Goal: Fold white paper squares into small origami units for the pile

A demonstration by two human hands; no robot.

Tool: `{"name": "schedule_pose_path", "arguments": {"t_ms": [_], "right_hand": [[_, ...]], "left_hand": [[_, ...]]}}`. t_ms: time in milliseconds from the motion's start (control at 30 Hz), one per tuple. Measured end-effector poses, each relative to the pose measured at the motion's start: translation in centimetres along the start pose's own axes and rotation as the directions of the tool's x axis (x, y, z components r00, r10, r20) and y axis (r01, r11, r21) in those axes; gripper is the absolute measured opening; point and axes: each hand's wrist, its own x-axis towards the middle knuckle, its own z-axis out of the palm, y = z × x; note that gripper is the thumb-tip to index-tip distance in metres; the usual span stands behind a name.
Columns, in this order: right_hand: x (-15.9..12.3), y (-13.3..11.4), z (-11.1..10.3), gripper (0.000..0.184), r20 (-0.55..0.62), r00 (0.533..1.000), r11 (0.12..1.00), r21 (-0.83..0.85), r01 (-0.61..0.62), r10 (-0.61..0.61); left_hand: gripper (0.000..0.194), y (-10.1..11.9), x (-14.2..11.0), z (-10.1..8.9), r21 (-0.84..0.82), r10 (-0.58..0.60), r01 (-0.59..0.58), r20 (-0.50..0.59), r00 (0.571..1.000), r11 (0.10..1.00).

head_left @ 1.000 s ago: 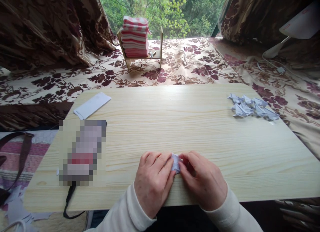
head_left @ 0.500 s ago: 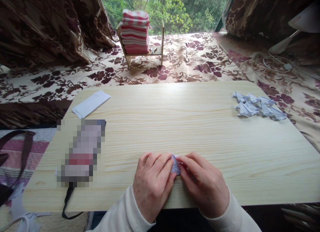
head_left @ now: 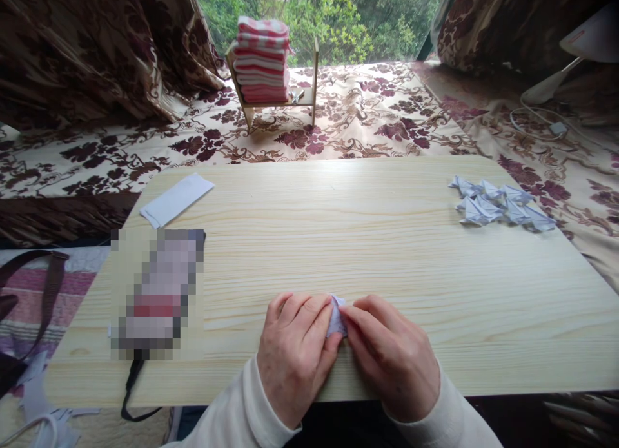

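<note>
A small folded piece of paper (head_left: 337,318) lies at the near edge of the light wooden table (head_left: 309,242), between my two hands. My left hand (head_left: 297,351) covers its left part, with the fingers curled over it and the thumb at its lower edge. From the other side, my right hand (head_left: 394,351) pinches the paper's right edge between thumb and index finger. Much of the paper is hidden under the left fingers. Several folded paper pieces (head_left: 500,203) with pointed corners lie grouped at the table's far right.
Flat white paper strips (head_left: 176,200) rest at the far left. Nearer, a blurred-out phone (head_left: 162,287) lies with a black cable (head_left: 130,390) attached. Beyond the table stand a small wooden rack (head_left: 304,100) with stacked pink-and-white cloths (head_left: 264,61) and a white lamp (head_left: 592,35).
My right fingertips have shifted slightly along the paper's right edge, and a little more of its surface shows. My left hand has stayed almost still.
</note>
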Motion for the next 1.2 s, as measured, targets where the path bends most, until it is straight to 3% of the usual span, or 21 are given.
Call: {"name": "schedule_pose_path", "arguments": {"t_ms": [167,833,1200], "right_hand": [[-0.17,0.11,0.38,0.02,-0.02,0.998,0.998,0.021,-0.054,0.054],[0.22,0.36,-0.15,0.024,0.014,0.974,0.966,-0.129,0.226,-0.226],[0.26,0.63,-0.22,0.026,0.039,0.964,0.953,-0.149,0.265,-0.262]], "left_hand": [[0.021,-0.07,0.0,0.15,0.0,0.002,-0.002,-0.01,1.0,1.0],[0.019,-0.08,-0.02,0.06,0.006,0.017,-0.017,-0.017,1.0,1.0],[0.023,-0.67,0.66,-0.48,0.068,0.028,-0.033,0.07,0.997,0.997]]}}
